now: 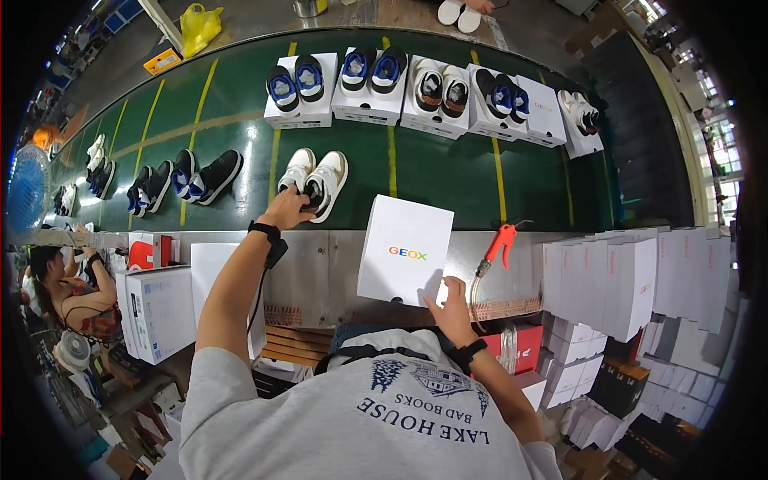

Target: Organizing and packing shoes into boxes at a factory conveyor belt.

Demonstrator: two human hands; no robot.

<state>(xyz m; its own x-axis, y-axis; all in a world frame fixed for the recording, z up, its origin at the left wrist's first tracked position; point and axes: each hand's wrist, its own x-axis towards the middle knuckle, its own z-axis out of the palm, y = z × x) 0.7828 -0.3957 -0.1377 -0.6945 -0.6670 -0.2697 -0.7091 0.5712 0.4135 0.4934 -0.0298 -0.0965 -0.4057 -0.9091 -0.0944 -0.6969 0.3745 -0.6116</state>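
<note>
Head view: left hand [286, 210] stretched out over the near edge of the green conveyor belt [448, 172], fingers closed around the heels of a pair of white shoes [314, 180] lying on that belt. Dark band on the left wrist, with a cord hanging down along the forearm. Right hand [450, 302] lower, on the near side of the belt, pinching the bottom corner of a white shoebox [406, 250] between thumb and fingers; box held tilted in front of the grey metal side of the belt. Dark band on the right wrist too.

On the belt, beyond the white shoes, a row of white boxes [416, 100] with pairs of shoes set on top, some blue and black, some white and brown. Further left along the belt, loose pairs of dark shoes [184, 178] with no boxes under them. At the near edge of the belt, just right of the held shoebox, a red-handled air gun [500, 242] on a hose. Further right, off the belt, tall stacks of white boxes [632, 284]. Left of the belt, below its edge, more white boxes and another person [76, 296] seated.
</note>
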